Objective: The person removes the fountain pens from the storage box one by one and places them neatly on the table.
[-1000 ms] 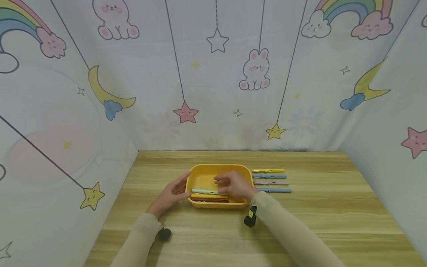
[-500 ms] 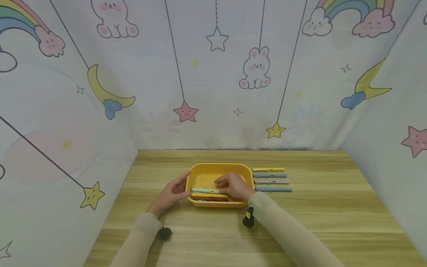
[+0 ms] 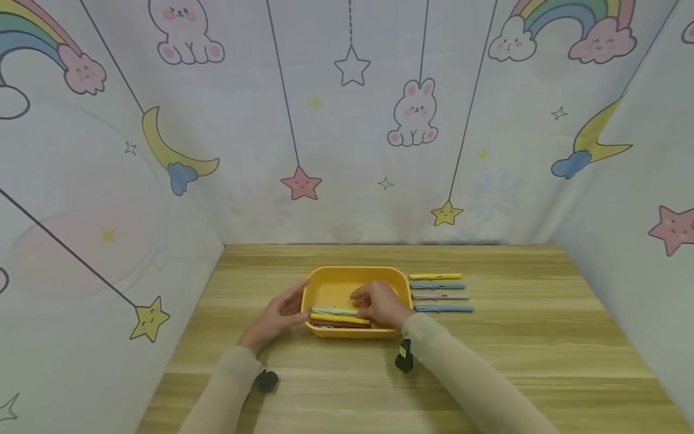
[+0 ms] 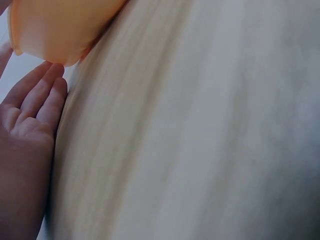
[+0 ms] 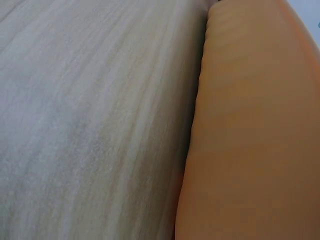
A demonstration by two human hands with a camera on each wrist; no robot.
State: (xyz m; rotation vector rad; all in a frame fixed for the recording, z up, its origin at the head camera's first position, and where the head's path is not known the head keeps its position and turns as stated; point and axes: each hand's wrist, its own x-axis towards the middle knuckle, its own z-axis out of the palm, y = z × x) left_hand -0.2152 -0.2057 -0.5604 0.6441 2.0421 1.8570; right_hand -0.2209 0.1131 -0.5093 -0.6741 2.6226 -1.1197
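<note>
In the head view, a yellow plastic tray (image 3: 358, 333) stands on the table with several pens lying lengthwise along its near side. My right hand (image 3: 384, 305) reaches into the tray over its right end and pinches the right end of a light green pen (image 3: 333, 311). Right in front of that pen lie a yellow pen (image 3: 338, 318) and a dark red one (image 3: 341, 324). My left hand (image 3: 275, 314) rests against the tray's left end, fingers extended, thumb near the front corner. In the left wrist view its straight fingertips meet the tray wall (image 4: 60, 30).
Right of the tray, several capped pens lie in a row on the wooden table (image 3: 515, 355): a yellow pen (image 3: 435, 276), a blue one (image 3: 438, 286), a pale pink one (image 3: 440, 296) and another blue one (image 3: 444, 308). A patterned curtain (image 3: 347, 217) rises behind the table.
My right hand has lowered slightly onto the light green pen's end, and that pen has turned a little in place. The left hand and the tray have stayed put.
</note>
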